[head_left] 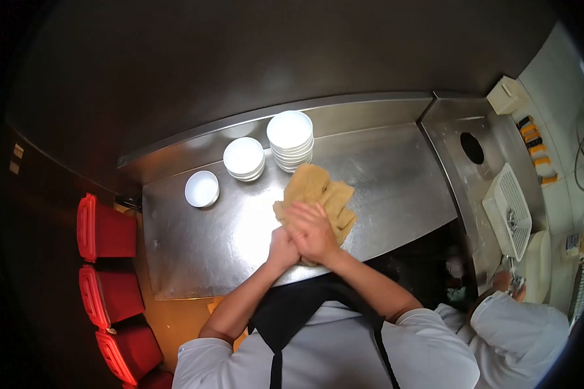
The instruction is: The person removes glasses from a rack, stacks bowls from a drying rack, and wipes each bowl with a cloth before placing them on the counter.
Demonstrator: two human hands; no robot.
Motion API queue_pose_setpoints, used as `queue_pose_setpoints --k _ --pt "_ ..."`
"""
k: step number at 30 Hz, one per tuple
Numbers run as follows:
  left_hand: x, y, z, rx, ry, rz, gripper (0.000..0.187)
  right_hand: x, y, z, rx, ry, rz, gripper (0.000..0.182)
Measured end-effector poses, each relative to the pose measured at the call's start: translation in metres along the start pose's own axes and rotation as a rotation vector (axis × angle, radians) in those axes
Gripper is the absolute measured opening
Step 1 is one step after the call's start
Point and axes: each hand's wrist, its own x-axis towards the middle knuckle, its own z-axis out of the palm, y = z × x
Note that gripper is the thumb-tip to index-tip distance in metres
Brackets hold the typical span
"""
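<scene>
One tan cloth (pixel 320 186), white bowls (pixel 243 155) in three spots, one tabletop (pixel 402 188), cloth under right hand (pixel 313 233), fingers outstretched, left hand (pixel 283 250) curled alongside, its hold unclear

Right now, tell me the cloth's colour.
The cloth is tan, shown best in the head view.

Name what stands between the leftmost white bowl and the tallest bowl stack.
A shorter stack of white bowls stands between the leftmost bowl and the tallest stack; the head view shows it.
</scene>
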Motion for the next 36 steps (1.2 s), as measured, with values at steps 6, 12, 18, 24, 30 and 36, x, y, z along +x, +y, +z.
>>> queue_pose_setpoints --k 6,12,18,24,30,36 --pt "-0.015 0.044 0.015 -0.509 0.085 -0.213 0.015 0.02 0.041 -0.021 0.979 0.012 0.665 0.036" --pt "-0.017 -0.026 0.017 -0.204 0.002 -0.081 0.013 -0.017 0.028 0.002 -0.027 0.007 0.043 0.036" --pt "-0.015 0.046 0.016 -0.252 0.056 -0.071 0.015 0.01 0.038 -0.031 0.899 0.156 0.644 0.029" --pt "0.006 0.013 0.019 -0.279 0.105 -0.052 0.015 -0.018 0.019 -0.007 0.1 0.162 0.109 0.026" --pt "-0.01 0.063 0.005 -0.224 -0.072 -0.069 0.014 0.004 0.042 -0.038 1.019 0.038 0.765 0.031" --pt "0.004 0.019 0.014 -0.423 0.013 -0.149 0.015 -0.011 0.022 -0.005 0.15 0.115 0.197 0.041"
